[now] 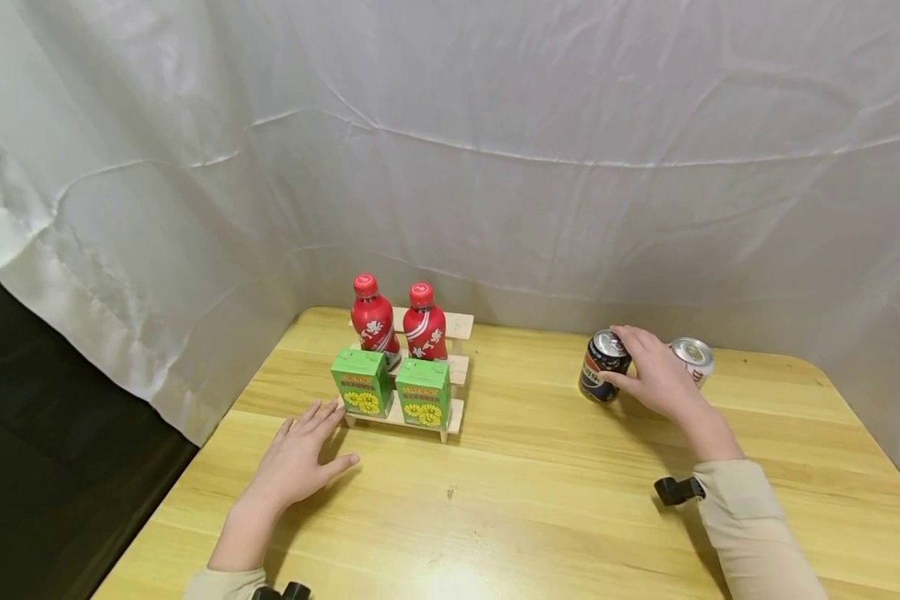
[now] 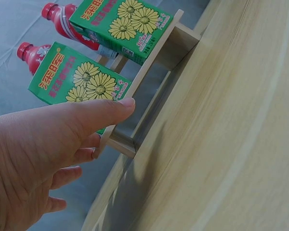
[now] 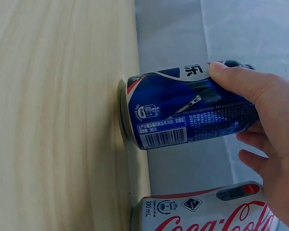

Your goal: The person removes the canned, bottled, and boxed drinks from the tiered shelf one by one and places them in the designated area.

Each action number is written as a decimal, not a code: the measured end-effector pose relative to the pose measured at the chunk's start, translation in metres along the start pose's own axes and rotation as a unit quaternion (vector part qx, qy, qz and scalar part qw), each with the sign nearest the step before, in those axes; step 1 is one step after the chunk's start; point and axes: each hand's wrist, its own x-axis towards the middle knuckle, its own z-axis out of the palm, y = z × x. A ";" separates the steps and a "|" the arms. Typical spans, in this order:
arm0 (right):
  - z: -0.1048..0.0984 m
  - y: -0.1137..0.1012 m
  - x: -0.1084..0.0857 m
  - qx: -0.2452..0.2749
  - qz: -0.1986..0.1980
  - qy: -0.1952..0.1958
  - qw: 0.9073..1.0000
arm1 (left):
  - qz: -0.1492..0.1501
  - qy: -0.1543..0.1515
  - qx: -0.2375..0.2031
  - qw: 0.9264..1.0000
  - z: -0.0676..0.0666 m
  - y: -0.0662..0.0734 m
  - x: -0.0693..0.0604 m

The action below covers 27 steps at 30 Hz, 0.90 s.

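My right hand (image 1: pixel 658 373) grips a dark blue Pepsi can (image 3: pixel 188 108) near its top, thumb on one side. The can stands upright on the table, perhaps slightly tilted. Beside it is a white Coca-Cola can (image 3: pixel 207 211), partly hidden behind the hand in the head view. At the left, my left hand (image 1: pixel 292 462) has its fingers spread by the front left corner of a stepped wooden rack (image 1: pixel 456 417); whether it touches the rack I cannot tell. Two green drink cartons (image 1: pixel 362 385) with yellow flowers stand on the lowest step. Behind them are two red bottles (image 1: pixel 424 329).
The wooden table (image 1: pixel 510 492) carries the rack at the left and the cans at the right. A pale cloth curtain (image 1: pixel 570 167) hangs behind the table and along its left side. Black cloth (image 1: pixel 45 433) shows at the far left.
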 end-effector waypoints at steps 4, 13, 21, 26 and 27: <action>-0.003 -0.001 0.001 -0.002 0.013 -0.014 1.000 | -0.001 -0.001 0.000 1.000 0.000 0.000 0.000; -0.005 -0.002 0.002 -0.005 0.032 -0.048 0.998 | 0.000 -0.001 0.002 1.000 -0.001 0.000 0.000; -0.003 -0.001 0.001 -0.010 0.031 -0.041 0.999 | -0.001 -0.004 0.002 1.000 -0.001 0.001 0.000; -0.004 -0.007 0.004 -0.011 0.021 -0.024 0.999 | 0.000 -0.002 0.001 1.000 0.000 0.000 0.000; -0.005 -0.009 0.006 -0.010 0.017 -0.019 1.000 | 0.000 -0.002 0.002 1.000 -0.001 0.000 0.000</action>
